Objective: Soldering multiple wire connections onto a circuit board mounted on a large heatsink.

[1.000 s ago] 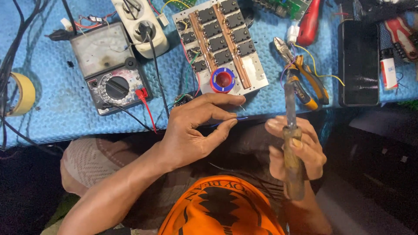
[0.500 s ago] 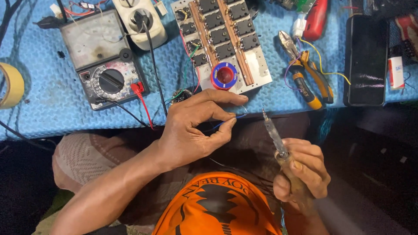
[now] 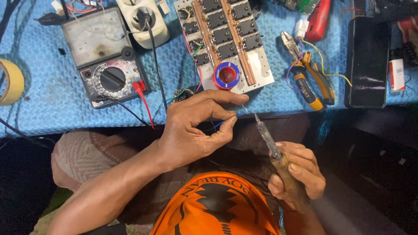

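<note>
Pinching a thin blue wire [image 3: 224, 123] between thumb and forefinger, the left hand [image 3: 191, 130] is curled nearly closed just off the near edge of the bench [image 3: 52, 109], the wire's bare end poking out toward a soldering iron [image 3: 272, 148] that the right hand [image 3: 296, 172] grips in a full fist by its wooden handle, tip angled up and almost touching the wire. The main danger, as I judge it, is the hot tip sliding along the short free end and reaching the fingertips, since the pinch sits so near the joint; a second is the iron dipping toward the lap below, because both hands work in the air with no support under them. The wire could also slip from so light a pinch if the tip pushes on it, and the trailing leads from the board might snag the left wrist. Counted on the blue foam mat: one analogue multimeter [image 3: 104, 56] toward the far left, with one red probe plug [image 3: 140, 87] and black leads; one white socket strip [image 3: 146, 21] at the far edge; one circuit board [image 3: 226, 39] carrying two copper bars and two rows of black components, too crowded to count surely; one spool of solder [image 3: 226, 76] on the board's near corner; one pair of orange-handled pliers [image 3: 307, 72]; one red-handled tool [image 3: 319, 19], partly cut off; one dark phone [image 3: 368, 61] toward the right edge; one roll of tape [image 3: 11, 82] at the left edge.
</note>
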